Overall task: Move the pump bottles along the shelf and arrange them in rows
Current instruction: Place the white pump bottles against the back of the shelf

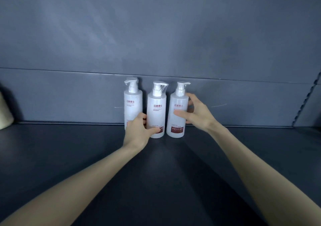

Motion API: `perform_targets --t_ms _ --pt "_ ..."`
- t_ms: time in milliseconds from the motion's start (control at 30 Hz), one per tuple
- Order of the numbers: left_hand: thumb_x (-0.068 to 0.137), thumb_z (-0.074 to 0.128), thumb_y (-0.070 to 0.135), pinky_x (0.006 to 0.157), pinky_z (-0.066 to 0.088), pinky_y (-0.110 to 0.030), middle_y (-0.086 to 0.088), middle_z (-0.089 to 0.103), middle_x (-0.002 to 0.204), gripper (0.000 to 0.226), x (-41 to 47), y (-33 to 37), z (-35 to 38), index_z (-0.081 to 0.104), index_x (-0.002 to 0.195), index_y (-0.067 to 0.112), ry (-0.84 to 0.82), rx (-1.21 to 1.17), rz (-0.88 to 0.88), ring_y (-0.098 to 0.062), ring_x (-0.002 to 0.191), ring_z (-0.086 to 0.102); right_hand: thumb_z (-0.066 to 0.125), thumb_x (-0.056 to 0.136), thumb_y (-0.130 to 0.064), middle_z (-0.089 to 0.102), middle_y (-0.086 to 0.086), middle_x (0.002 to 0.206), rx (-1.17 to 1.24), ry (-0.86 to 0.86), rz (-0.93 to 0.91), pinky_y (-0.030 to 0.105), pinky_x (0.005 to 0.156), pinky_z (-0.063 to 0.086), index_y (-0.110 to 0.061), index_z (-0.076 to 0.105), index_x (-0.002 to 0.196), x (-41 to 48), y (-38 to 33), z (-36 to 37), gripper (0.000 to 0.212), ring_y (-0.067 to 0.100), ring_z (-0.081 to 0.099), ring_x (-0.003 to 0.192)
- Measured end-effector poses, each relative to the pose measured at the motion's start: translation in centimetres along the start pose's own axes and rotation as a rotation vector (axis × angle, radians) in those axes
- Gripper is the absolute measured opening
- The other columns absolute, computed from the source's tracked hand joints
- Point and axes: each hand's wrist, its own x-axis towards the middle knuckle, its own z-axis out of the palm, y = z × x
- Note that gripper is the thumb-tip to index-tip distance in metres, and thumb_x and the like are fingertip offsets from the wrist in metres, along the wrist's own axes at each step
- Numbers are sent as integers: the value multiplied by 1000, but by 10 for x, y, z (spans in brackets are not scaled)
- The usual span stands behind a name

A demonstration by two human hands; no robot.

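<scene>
**STATUS: ONE ROW OF THREE NEARLY FORMED, TWO BOTTLES IN HAND**

Three white translucent plastic pump bottles with dark red lettering stand upright on the dark matt shelf (173, 170), side by side near its rear edge. We refer to them as the left bottle (132, 102), the middle bottle (156, 109) and the right bottle (177, 121). Only narrow gaps separate neighbours. The left bottle sits slightly farther back, close to the dark grey back panel (156, 43).

The left hand (139, 132) grips the lower body of the middle bottle, with the thumb across the front and the fingers in the gap beside the left bottle. The right hand (197, 112) grips the right bottle at mid height, with the thumb across the front and the fingers round the far side. We cannot tell whether either bottle is clear of the shelf.

We judge that the first row is close to complete. What remains is to bring the three fronts into line and even out the gaps. No further bottles are in view, so we cannot tell how many rows are still to be built.

A pale cream object (5, 111), cut off by the left edge, and a slotted grey upright (305, 100) at the right both stand well apart from the bottles. The only obstruction we see is the left bottle itself, just beside the left hand's fingers, which could be nudged.
</scene>
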Motion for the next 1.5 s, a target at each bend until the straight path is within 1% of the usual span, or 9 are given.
perform_targets --t_ms 133,267,533,767,1000,1100,1167,1400,1500 --pt "69 82 32 79 54 -36 -3 68 91 46 3 -1 2 58 102 10 39 86 6 -19 85 65 72 81 -17 58 -16 92 -14 16 -20 43 82 57 -23 44 131 7 3 6 57 11 61 93" --pt "71 80 36 78 54 -44 -8 68 90 46 7 -1 2 56 99 8 46 153 -2 -24 86 63 72 81 -19 58 -16 93 -32 27 -33 43 84 56 -21 42 133 11 3 11 59 13 61 95" --pt "72 76 44 71 52 -44 -10 63 82 48 10 3 -4 54 95 7 13 302 27 -29 82 58 73 81 -20 58 -8 96 -25 65 -30 41 85 55 -20 39 129 12 5 15 59 16 62 93" --pt "76 73 43 73 51 -44 -10 62 81 48 12 0 -4 50 97 7 10 307 32 -28 82 58 71 83 -21 59 -1 102 -56 66 -62 17 69 47 -25 32 135 12 6 18 65 6 59 87" --pt "78 72 44 73 51 -42 -8 62 79 46 14 -4 -3 50 96 8 20 301 59 -28 80 59 69 85 -21 58 -4 99 -63 76 -53 29 78 52 -24 32 134 12 6 16 62 8 59 87" --pt "79 71 44 69 50 -41 -8 61 77 44 15 -6 -3 50 90 7 18 308 68 -28 78 58 68 86 -20 57 -5 99 -102 52 -69 11 67 46 -23 32 134 12 3 17 60 0 57 83" --pt "79 70 44 68 49 -40 -7 61 75 43 15 -7 -2 49 86 7 17 314 73 -28 78 58 67 86 -18 56 -6 101 -115 59 -77 8 63 43 -22 33 134 11 1 18 59 -1 56 82" --pt "81 68 45 63 46 -36 -5 58 71 43 14 -6 2 48 83 7 33 312 68 -26 76 57 68 85 -16 54 -3 111 -100 111 -67 23 78 44 -21 37 133 9 2 17 58 16 59 93" --pt "81 69 45 64 48 -38 -7 60 73 44 13 -5 3 48 84 6 39 313 56 -27 76 57 68 85 -15 54 -3 110 -90 119 -55 23 78 44 -22 37 133 9 1 18 58 16 58 93"
